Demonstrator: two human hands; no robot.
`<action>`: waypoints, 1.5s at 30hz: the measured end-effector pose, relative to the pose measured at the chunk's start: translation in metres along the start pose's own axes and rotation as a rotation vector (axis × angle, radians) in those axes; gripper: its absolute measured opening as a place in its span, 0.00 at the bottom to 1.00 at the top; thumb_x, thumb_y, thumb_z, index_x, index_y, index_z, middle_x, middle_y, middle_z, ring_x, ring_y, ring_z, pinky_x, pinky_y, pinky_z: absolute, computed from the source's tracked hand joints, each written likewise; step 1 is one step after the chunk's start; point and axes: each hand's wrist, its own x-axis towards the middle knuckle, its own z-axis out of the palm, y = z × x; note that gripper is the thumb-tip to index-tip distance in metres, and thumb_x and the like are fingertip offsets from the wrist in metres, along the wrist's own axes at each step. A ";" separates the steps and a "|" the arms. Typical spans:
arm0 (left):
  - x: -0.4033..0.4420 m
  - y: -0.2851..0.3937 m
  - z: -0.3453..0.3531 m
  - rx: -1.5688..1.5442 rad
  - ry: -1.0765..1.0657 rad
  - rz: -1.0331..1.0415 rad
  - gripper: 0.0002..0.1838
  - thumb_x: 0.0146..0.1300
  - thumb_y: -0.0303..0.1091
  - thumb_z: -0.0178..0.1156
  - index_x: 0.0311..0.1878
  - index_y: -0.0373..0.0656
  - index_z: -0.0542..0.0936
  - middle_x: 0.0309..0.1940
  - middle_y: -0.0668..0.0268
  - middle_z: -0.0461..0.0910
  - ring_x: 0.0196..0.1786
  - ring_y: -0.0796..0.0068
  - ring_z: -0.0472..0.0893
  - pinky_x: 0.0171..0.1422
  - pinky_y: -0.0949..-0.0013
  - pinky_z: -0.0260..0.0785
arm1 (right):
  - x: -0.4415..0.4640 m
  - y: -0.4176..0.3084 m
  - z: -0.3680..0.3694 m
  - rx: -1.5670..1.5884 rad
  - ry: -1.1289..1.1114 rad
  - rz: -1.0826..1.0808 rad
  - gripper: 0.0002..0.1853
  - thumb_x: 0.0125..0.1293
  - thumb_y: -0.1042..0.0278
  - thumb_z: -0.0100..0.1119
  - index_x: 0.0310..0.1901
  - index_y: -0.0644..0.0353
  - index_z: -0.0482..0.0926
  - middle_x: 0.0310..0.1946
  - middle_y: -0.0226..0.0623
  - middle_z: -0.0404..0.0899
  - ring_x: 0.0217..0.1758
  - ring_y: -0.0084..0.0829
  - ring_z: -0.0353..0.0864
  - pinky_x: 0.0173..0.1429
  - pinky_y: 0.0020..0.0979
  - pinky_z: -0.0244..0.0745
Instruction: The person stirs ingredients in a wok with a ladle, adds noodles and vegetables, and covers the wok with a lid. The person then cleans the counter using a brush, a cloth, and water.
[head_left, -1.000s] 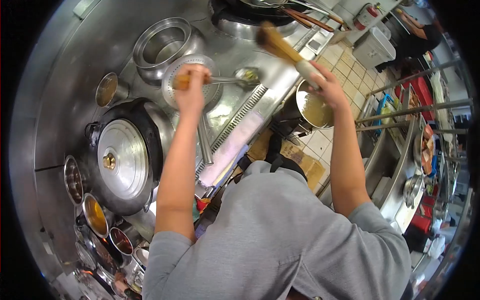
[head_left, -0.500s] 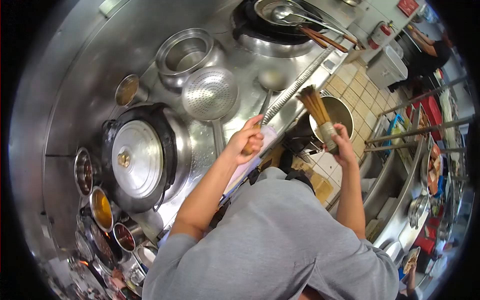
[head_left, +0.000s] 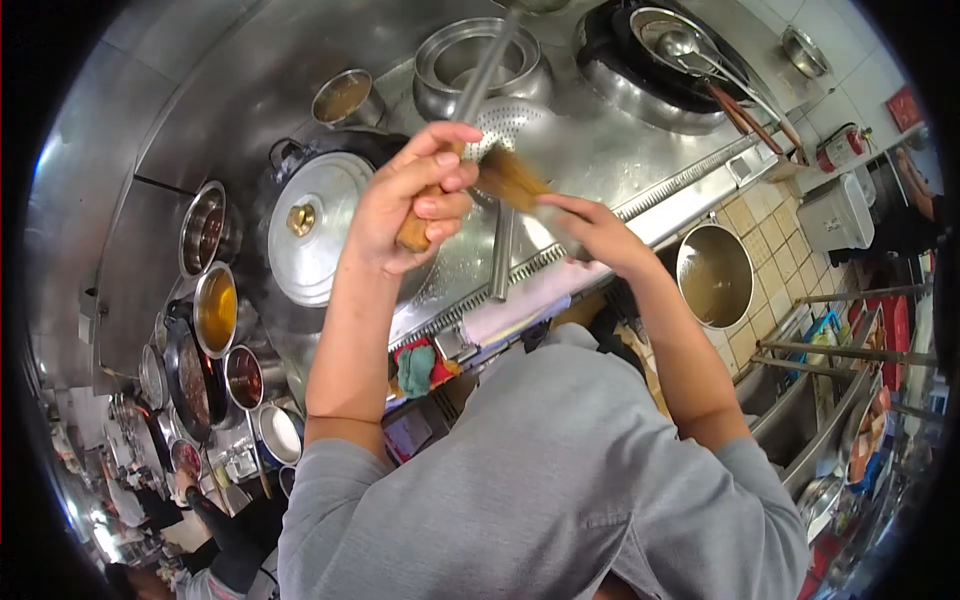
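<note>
My left hand (head_left: 410,205) is closed around the wooden grip of a ladle (head_left: 487,68), whose metal shaft points up and away; the bowl end is blurred near the top of the view. In my right hand (head_left: 595,232) is a bamboo wok brush (head_left: 515,182), smeared by motion, its bristles close to my left hand. Beneath both hands a perforated strainer (head_left: 520,112) lies on the steel counter, its handle (head_left: 502,255) towards me. Beyond it stands a round metal pot (head_left: 427,95).
To the left is a lidded pot (head_left: 335,205), with several sauce containers, one holding yellow liquid (head_left: 214,310). A wok (head_left: 640,95) with a strainer and ladle sits at the back right. Below the counter edge stands a bucket (head_left: 714,300). Other people work at both sides.
My left hand has raised the ladle up and left. My right hand has brought the wok brush from over the bucket to beside my left hand. The view has shifted.
</note>
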 end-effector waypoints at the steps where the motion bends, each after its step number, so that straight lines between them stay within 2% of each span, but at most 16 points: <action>1: -0.005 0.000 0.000 0.028 0.027 0.015 0.13 0.66 0.29 0.48 0.53 0.40 0.69 0.30 0.70 0.63 0.20 0.93 0.61 0.19 0.86 0.61 | 0.020 0.004 0.011 -0.017 -0.090 0.034 0.19 0.65 0.64 0.47 0.57 0.51 0.74 0.32 0.31 0.77 0.19 0.22 0.72 0.21 0.24 0.66; 5: -0.034 -0.001 0.000 0.131 0.166 0.038 0.11 0.66 0.29 0.48 0.50 0.39 0.70 0.29 0.70 0.62 0.19 0.93 0.61 0.18 0.85 0.59 | 0.037 0.000 0.025 -0.430 -0.188 0.098 0.19 0.61 0.62 0.51 0.55 0.50 0.76 0.32 0.36 0.80 0.22 0.25 0.78 0.24 0.28 0.71; 8: -0.054 -0.019 -0.008 0.123 0.152 0.045 0.09 0.66 0.28 0.48 0.48 0.39 0.70 0.29 0.70 0.63 0.18 0.92 0.60 0.17 0.85 0.58 | 0.022 -0.003 0.027 -0.716 -0.124 0.029 0.18 0.58 0.65 0.51 0.51 0.49 0.79 0.36 0.42 0.81 0.28 0.31 0.81 0.32 0.33 0.76; 10: -0.056 -0.038 -0.009 0.118 0.171 0.022 0.08 0.65 0.27 0.49 0.45 0.39 0.71 0.29 0.69 0.63 0.18 0.92 0.60 0.16 0.85 0.57 | 0.024 0.007 0.051 -1.088 -0.091 -0.257 0.15 0.56 0.66 0.53 0.44 0.53 0.82 0.35 0.45 0.81 0.35 0.38 0.82 0.41 0.39 0.77; 12: -0.052 -0.056 -0.004 0.110 0.181 0.006 0.07 0.64 0.26 0.49 0.44 0.38 0.72 0.29 0.69 0.63 0.18 0.91 0.60 0.16 0.84 0.57 | 0.026 0.024 0.083 -1.348 -0.121 -0.215 0.13 0.57 0.65 0.52 0.39 0.56 0.83 0.40 0.47 0.79 0.42 0.42 0.80 0.46 0.42 0.75; 17: -0.039 -0.101 0.028 0.029 0.138 -0.081 0.06 0.63 0.26 0.51 0.42 0.38 0.72 0.29 0.68 0.65 0.17 0.90 0.60 0.16 0.83 0.58 | 0.013 0.097 0.114 -1.315 0.089 -0.195 0.13 0.60 0.68 0.48 0.41 0.57 0.81 0.53 0.48 0.69 0.52 0.47 0.74 0.50 0.42 0.73; 21: -0.028 -0.150 0.059 0.068 0.076 -0.220 0.04 0.62 0.25 0.53 0.39 0.38 0.73 0.29 0.69 0.65 0.18 0.88 0.61 0.17 0.82 0.59 | -0.051 0.091 0.044 -1.026 -0.232 -0.288 0.18 0.60 0.67 0.50 0.54 0.55 0.72 0.52 0.45 0.70 0.51 0.46 0.74 0.52 0.42 0.71; 23: -0.023 -0.173 0.070 0.060 0.007 -0.350 0.03 0.62 0.25 0.54 0.38 0.38 0.72 0.29 0.68 0.65 0.18 0.87 0.62 0.18 0.80 0.61 | -0.084 0.115 -0.005 -0.840 -0.246 -0.365 0.19 0.60 0.66 0.51 0.54 0.53 0.74 0.50 0.45 0.74 0.50 0.44 0.76 0.52 0.39 0.72; 26: -0.002 -0.214 0.101 0.019 -0.076 -0.519 0.02 0.63 0.25 0.53 0.36 0.38 0.72 0.27 0.68 0.64 0.18 0.88 0.62 0.19 0.80 0.62 | -0.157 0.144 -0.079 -0.615 -0.067 -0.235 0.19 0.61 0.65 0.50 0.55 0.49 0.74 0.44 0.46 0.79 0.48 0.43 0.78 0.52 0.38 0.72; 30: 0.045 -0.304 0.154 -0.060 -0.192 -0.713 0.00 0.63 0.25 0.51 0.36 0.40 0.71 0.27 0.70 0.62 0.17 0.91 0.60 0.19 0.82 0.62 | -0.291 0.168 -0.158 -0.277 0.173 0.081 0.19 0.66 0.62 0.48 0.58 0.54 0.72 0.37 0.40 0.81 0.41 0.35 0.80 0.47 0.34 0.74; 33: 0.087 -0.388 0.213 -0.074 -0.193 -0.840 0.01 0.64 0.24 0.50 0.37 0.41 0.70 0.29 0.68 0.63 0.19 0.91 0.62 0.19 0.83 0.62 | -0.381 0.199 -0.187 0.536 0.120 -0.052 0.20 0.71 0.52 0.43 0.56 0.56 0.72 0.34 0.29 0.77 0.36 0.21 0.75 0.43 0.24 0.72; 34: 0.103 -0.414 0.236 -0.091 -0.138 -0.866 0.02 0.63 0.24 0.50 0.36 0.42 0.70 0.29 0.69 0.65 0.20 0.90 0.62 0.20 0.82 0.62 | -0.400 0.207 -0.195 0.571 0.177 -0.078 0.20 0.71 0.52 0.43 0.56 0.56 0.72 0.34 0.29 0.77 0.36 0.21 0.75 0.43 0.24 0.72; 36: 0.128 -0.459 0.273 -0.047 -0.172 -0.922 0.02 0.64 0.25 0.51 0.36 0.43 0.69 0.29 0.69 0.66 0.21 0.90 0.63 0.21 0.81 0.63 | -0.423 0.215 -0.206 1.065 0.449 -0.219 0.18 0.72 0.58 0.42 0.56 0.59 0.69 0.38 0.30 0.76 0.41 0.21 0.76 0.42 0.26 0.72; 40: 0.148 -0.548 0.342 0.166 -0.290 -0.942 0.02 0.64 0.29 0.53 0.39 0.44 0.71 0.27 0.71 0.68 0.21 0.87 0.65 0.24 0.79 0.65 | -0.467 0.217 -0.243 1.294 0.733 -0.353 0.15 0.71 0.63 0.43 0.54 0.59 0.66 0.40 0.35 0.74 0.42 0.25 0.76 0.43 0.31 0.74; 42: 0.155 -0.567 0.362 0.224 -0.301 -0.978 0.05 0.64 0.30 0.54 0.42 0.44 0.72 0.27 0.71 0.69 0.21 0.86 0.67 0.26 0.78 0.66 | -0.493 0.228 -0.260 1.302 0.720 -0.332 0.15 0.70 0.66 0.43 0.55 0.58 0.65 0.38 0.37 0.73 0.39 0.27 0.76 0.41 0.31 0.76; 45: 0.181 -0.567 0.383 0.653 -1.065 -1.018 0.20 0.63 0.41 0.57 0.55 0.44 0.72 0.30 0.65 0.76 0.26 0.79 0.76 0.33 0.75 0.70 | -0.518 0.227 -0.280 1.422 0.902 -0.456 0.14 0.71 0.65 0.42 0.56 0.55 0.65 0.30 0.29 0.69 0.27 0.21 0.70 0.31 0.26 0.72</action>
